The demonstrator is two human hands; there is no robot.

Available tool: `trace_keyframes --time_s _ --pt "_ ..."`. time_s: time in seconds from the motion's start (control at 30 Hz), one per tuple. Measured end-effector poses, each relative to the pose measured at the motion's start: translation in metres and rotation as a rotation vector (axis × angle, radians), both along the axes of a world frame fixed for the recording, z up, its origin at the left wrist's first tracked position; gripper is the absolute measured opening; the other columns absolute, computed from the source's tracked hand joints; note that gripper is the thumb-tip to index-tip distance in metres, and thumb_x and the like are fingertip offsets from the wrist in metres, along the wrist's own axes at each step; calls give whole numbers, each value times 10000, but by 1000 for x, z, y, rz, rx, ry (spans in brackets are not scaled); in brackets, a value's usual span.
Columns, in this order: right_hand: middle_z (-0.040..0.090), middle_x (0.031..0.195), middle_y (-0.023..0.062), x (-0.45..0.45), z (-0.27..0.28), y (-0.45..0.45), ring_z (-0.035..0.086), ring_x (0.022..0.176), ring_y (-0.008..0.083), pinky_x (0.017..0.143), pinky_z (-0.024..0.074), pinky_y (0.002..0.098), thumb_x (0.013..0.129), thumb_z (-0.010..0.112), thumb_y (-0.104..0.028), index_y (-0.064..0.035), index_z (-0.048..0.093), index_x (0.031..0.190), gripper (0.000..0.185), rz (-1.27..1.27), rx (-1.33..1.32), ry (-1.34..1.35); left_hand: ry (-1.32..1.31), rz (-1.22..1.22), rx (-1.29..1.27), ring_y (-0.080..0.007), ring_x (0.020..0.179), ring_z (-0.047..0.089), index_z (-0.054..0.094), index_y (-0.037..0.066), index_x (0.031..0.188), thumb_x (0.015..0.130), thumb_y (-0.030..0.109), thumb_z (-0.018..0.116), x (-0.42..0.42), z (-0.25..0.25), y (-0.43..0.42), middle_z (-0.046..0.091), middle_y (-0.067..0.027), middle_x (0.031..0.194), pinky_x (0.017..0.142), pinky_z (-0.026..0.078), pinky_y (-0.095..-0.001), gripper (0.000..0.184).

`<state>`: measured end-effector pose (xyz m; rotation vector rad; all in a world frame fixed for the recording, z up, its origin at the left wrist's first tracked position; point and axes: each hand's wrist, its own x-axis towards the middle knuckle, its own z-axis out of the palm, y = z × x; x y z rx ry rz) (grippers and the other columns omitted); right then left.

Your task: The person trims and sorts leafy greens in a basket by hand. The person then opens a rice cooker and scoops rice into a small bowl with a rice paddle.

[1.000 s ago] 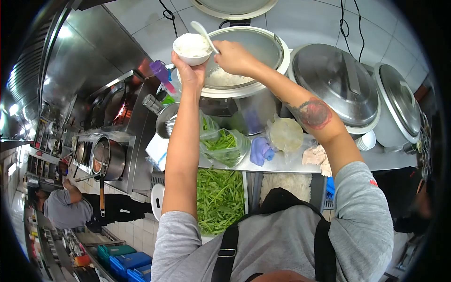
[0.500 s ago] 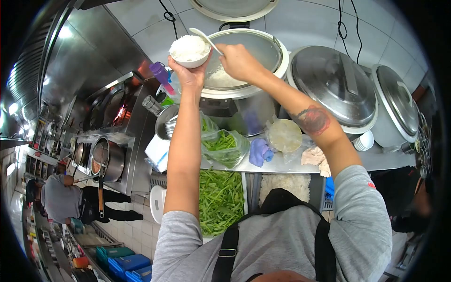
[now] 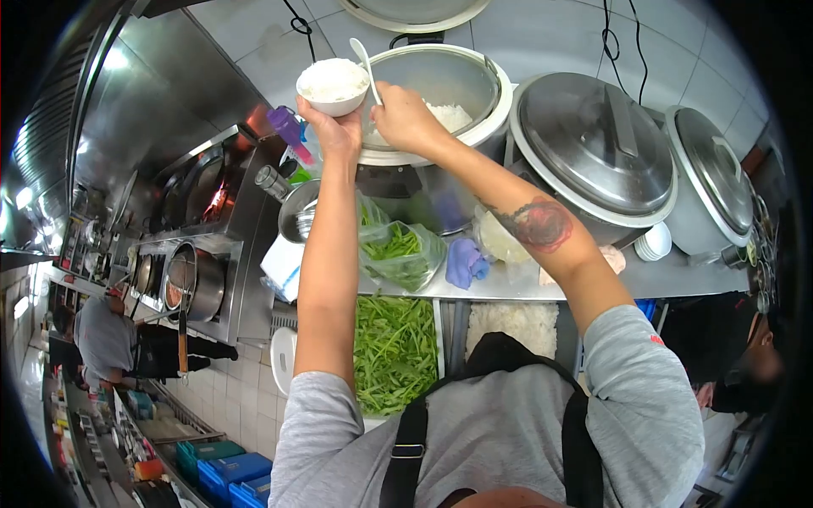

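In my left hand [image 3: 334, 131] is a white bowl [image 3: 337, 107], held from below and heaped with cooked white rice [image 3: 332, 79]. My right hand [image 3: 408, 117] grips a white rice paddle [image 3: 365, 63] by its handle, its blade pointing up beside the bowl's right side. Both hands are above the near left rim of an uncovered rice cooker [image 3: 505, 106]. Inside the cooker, white rice [image 3: 447, 117] shows behind my right hand; part of it is hidden by the hand and forearm.
Two lidded cookers [image 3: 593, 144] [image 3: 716, 182] stand to the right. Bagged greens [image 3: 398, 254], a purple cloth [image 3: 466, 263] and stacked white bowls [image 3: 654, 243] lie on the counter. Below are a tray of greens [image 3: 394, 351] and a rice tray [image 3: 512, 328]. Another person [image 3: 106, 339] stands by the stove at left.
My right hand has moved left and down, closer to the bowl, and the paddle now points more upright. More rice inside the cooker shows. The bowl stays in my left hand.
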<state>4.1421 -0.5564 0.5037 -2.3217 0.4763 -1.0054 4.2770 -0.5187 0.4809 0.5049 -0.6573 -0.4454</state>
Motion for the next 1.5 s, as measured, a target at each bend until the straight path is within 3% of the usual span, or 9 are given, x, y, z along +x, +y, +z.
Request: trace_keyframes --time_s 0.13,0.27,0.57,0.7,0.83,0.97,1.07,1.27,1.5 --pt "652 790 123 -28 15 -12 629 708 171 577 522 329 854 518 -148 -15 551 1155 330 184 4 -4 -49 -58 21 -304 1167 481 415 130 1270 862 597 337 -18 6 25 483 -100 1259 942 424 -544 625" --pt "609 723 15 -70 51 -35 571 638 77 509 493 239 907 489 -248 -69 583 1164 327 297 266 179 -27 -231 114 -311 1180 475 388 118 1302 870 613 269 -66 18 61 470 -110 1279 935 431 -548 667" --pt "667 847 137 -183 43 -9 636 738 298 655 492 372 855 574 -195 -103 656 1067 245 140 -559 242 118 -532 262 -405 1204 434 329 71 1353 847 644 313 -157 -12 84 401 -186 1352 955 383 -630 765" --pt "652 781 106 -233 51 -21 619 686 288 619 491 381 823 605 -180 -127 659 1070 258 125 -419 328 119 -591 426 -378 1223 426 323 94 1365 885 597 259 -208 -29 86 395 -172 1364 976 355 -629 699" --pt "572 706 81 -285 29 -6 595 650 250 550 474 364 759 644 -191 -149 636 1101 345 112 -912 365 224 -760 394 -390 1253 381 332 101 1363 888 597 260 -246 -52 76 375 -171 1377 989 337 -629 690" --pt "561 703 36 -328 10 -6 591 679 206 527 476 331 739 649 -178 -149 638 1083 345 52 -980 465 300 -859 412 -393 1244 387 334 107 1364 877 628 261 -280 -64 71 368 -179 1379 990 331 -637 716" --pt "602 766 72 -349 17 -15 631 718 257 567 501 356 724 583 -106 -155 643 1060 345 119 -945 549 370 -907 430 -446 1230 377 330 112 1365 877 632 264 -306 -80 65 367 -201 1371 982 337 -640 717" --pt "550 828 1 -397 -12 -16 534 783 165 678 396 307 723 588 -121 -311 576 1223 534 110 -997 280 436 -976 500 -562 1183 347 297 120 1379 857 664 292 -327 -92 56 344 -231 1371 969 344 -650 754" --pt "560 891 23 -427 -45 -31 558 840 169 719 411 325 747 556 -88 -305 520 1275 572 52 -979 351 306 -1010 558 -428 1250 366 259 150 1410 778 767 329 -361 -86 45 302 -134 1435 994 285 -663 886"
